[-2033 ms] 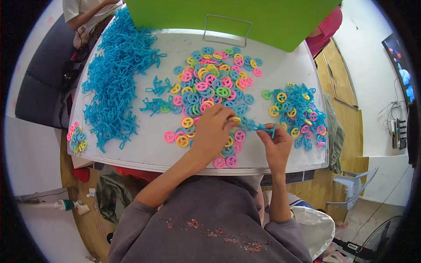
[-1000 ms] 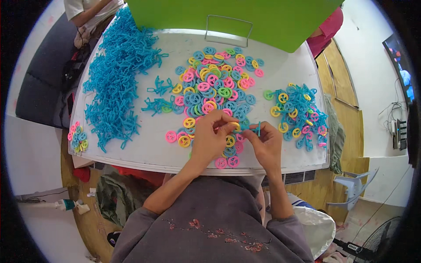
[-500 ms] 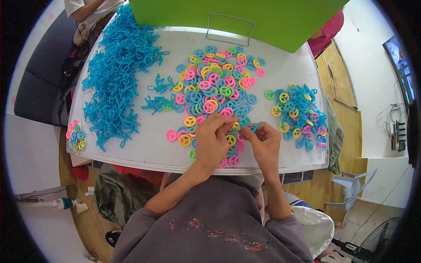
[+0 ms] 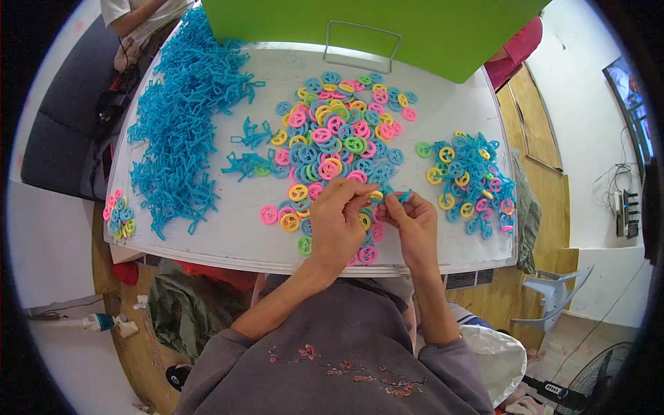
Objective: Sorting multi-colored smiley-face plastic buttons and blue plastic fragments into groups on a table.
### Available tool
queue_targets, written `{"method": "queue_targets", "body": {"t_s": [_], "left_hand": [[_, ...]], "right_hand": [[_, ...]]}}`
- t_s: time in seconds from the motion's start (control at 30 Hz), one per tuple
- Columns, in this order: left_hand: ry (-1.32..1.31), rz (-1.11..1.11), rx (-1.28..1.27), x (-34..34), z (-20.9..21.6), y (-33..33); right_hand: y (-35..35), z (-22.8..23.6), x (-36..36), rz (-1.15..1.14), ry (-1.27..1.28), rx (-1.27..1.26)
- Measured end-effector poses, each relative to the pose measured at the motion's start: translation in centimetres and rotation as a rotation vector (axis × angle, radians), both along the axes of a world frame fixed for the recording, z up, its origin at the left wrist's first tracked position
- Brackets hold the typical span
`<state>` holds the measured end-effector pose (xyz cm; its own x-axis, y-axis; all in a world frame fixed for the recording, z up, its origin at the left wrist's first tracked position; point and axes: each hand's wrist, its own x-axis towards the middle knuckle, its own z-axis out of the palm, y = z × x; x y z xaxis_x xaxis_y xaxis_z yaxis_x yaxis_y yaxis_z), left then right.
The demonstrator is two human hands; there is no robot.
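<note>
Close together over the near side of the table, both my hands are closed in pinches. My left hand [image 4: 337, 225] grips a small yellow plastic wheel [image 4: 375, 196] between thumb and forefinger. A blue plastic frame piece [image 4: 405, 196] sticks out from the fingertips of my right hand [image 4: 415, 232], almost touching the wheel. Beneath and beyond the hands spreads a heap of small spoked wheels [image 4: 335, 125] in pink, yellow, blue and green. My fingers partly hide the held pieces.
A large pile of blue frame pieces [image 4: 176, 124] covers the table's left. At right lies a heap of blue pieces with wheels on them [image 4: 470, 173]. A green board with a wire handle [image 4: 363, 45] stands at the back. Other people sit beyond the far corners.
My right hand has shifted slightly left and turned a little, with the blue frame piece still pinched. My left hand has barely moved, and the yellow wheel shows more clearly at its fingertips.
</note>
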<state>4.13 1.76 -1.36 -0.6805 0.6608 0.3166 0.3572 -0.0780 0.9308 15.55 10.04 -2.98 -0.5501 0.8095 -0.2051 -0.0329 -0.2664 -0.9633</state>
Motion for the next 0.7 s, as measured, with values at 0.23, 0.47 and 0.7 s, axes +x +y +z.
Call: {"method": "queue_targets", "body": {"t_s": [0.23, 0.47, 0.7], "left_hand": [[-0.014, -0.047, 0.052, -0.2, -0.1, 0.1], [-0.450, -0.338, -0.061, -1.4, -0.5, -0.6], [-0.834, -0.481, -0.087, -2.3, 0.3, -1.1]], "right_hand": [[-1.6, 0.8, -0.7, -0.179, -0.139, 0.315], [0.2, 1.0, 0.4, -0.004, -0.154, 0.456], [1.7, 1.4, 2.4, 0.324, 0.249, 0.312]]}}
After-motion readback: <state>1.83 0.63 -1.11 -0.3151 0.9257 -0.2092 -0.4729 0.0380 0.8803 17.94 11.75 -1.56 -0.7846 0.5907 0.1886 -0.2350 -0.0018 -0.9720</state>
